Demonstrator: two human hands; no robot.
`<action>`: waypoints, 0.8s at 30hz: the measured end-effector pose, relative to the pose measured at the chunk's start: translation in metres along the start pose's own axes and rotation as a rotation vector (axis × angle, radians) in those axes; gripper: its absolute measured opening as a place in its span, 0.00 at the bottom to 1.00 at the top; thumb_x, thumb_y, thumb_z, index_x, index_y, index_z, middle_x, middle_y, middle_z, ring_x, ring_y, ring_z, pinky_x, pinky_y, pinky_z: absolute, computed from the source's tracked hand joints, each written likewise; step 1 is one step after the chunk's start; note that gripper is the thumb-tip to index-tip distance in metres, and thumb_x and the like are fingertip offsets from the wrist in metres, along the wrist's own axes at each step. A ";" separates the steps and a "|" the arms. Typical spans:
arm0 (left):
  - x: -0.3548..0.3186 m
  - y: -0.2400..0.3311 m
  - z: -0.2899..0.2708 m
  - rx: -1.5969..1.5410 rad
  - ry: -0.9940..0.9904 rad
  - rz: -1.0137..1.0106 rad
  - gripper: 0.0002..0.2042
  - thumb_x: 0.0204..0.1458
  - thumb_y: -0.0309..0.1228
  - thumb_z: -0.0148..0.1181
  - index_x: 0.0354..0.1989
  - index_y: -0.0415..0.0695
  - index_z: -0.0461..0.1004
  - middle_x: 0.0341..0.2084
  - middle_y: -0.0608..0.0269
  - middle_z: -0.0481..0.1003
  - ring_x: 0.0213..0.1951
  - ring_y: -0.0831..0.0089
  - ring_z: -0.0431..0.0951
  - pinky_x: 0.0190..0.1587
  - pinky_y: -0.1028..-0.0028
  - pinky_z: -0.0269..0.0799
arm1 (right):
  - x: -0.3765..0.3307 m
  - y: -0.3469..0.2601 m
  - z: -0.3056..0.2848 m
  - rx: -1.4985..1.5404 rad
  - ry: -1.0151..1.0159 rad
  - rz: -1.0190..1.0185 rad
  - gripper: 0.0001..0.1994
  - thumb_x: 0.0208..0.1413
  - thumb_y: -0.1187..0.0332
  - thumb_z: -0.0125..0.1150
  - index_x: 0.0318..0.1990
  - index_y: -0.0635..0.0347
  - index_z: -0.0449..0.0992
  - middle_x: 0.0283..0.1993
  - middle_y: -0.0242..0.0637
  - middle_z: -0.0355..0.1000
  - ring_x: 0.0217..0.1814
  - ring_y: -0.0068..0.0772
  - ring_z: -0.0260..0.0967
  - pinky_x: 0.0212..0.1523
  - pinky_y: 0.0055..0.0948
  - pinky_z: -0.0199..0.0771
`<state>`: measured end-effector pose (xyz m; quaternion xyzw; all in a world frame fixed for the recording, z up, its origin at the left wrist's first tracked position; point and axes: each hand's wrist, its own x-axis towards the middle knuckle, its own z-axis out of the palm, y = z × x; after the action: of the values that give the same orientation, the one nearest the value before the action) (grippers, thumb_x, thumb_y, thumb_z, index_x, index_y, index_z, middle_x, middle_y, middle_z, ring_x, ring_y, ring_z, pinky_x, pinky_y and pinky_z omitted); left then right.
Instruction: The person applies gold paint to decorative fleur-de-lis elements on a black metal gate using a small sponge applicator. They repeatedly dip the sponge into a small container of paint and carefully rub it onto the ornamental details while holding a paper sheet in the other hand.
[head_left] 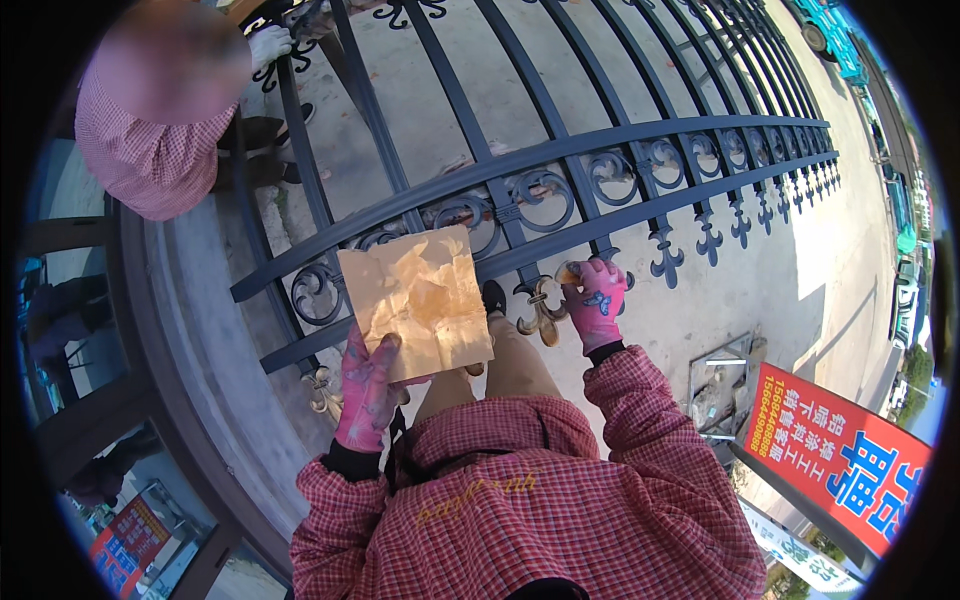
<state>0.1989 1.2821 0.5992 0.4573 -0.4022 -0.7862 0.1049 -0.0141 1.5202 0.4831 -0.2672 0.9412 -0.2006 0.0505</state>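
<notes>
In a pink glove, my left hand (368, 385) grips the lower left edge of a square piece of cardboard (415, 300), smeared with shiny gold in its middle. My right hand (598, 305), also in a pink glove, pinches a small yellow-brown piece (568, 274), too small to make out its kind. That hand is right beside a gold spear-shaped finial (541, 312) on the dark metal fence panel (560, 158). Another gold finial (322, 392) shows left of my left hand. Farther right, the finials (667, 258) are dark like the bars.
A co-worker (165, 150) in a checked shirt stands at the far left, a white-gloved hand (270, 45) on the panel. Glass doors (75, 320) line the left side. At right are a metal frame (722, 375), a red sign board (835, 450) and parked vehicles (832, 35).
</notes>
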 end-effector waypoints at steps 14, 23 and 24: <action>-0.002 0.006 -0.003 0.020 0.022 -0.045 0.26 0.57 0.32 0.55 0.63 0.48 0.55 0.41 0.65 0.71 0.30 0.75 0.78 0.15 0.81 0.69 | -0.021 -0.055 0.020 0.056 -0.005 -0.246 0.14 0.33 0.67 0.66 0.34 0.48 0.76 0.35 0.30 0.72 0.45 0.39 0.65 0.55 0.42 0.61; -0.004 0.003 -0.015 -0.010 0.003 -0.056 0.26 0.57 0.31 0.55 0.63 0.49 0.55 0.42 0.62 0.70 0.30 0.70 0.78 0.16 0.76 0.73 | -0.027 -0.069 0.023 0.084 -0.015 -0.259 0.14 0.33 0.70 0.64 0.33 0.48 0.76 0.35 0.29 0.72 0.44 0.41 0.67 0.54 0.42 0.62; -0.003 0.003 -0.020 0.000 -0.017 -0.065 0.26 0.57 0.31 0.54 0.63 0.48 0.55 0.43 0.62 0.70 0.31 0.70 0.79 0.16 0.75 0.75 | -0.028 -0.071 0.022 0.082 -0.007 -0.267 0.14 0.33 0.70 0.64 0.33 0.48 0.76 0.35 0.28 0.72 0.44 0.41 0.67 0.53 0.42 0.63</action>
<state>0.2161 1.2712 0.5986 0.4635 -0.3878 -0.7931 0.0759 0.0482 1.4722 0.4914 -0.3885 0.8880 -0.2432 0.0375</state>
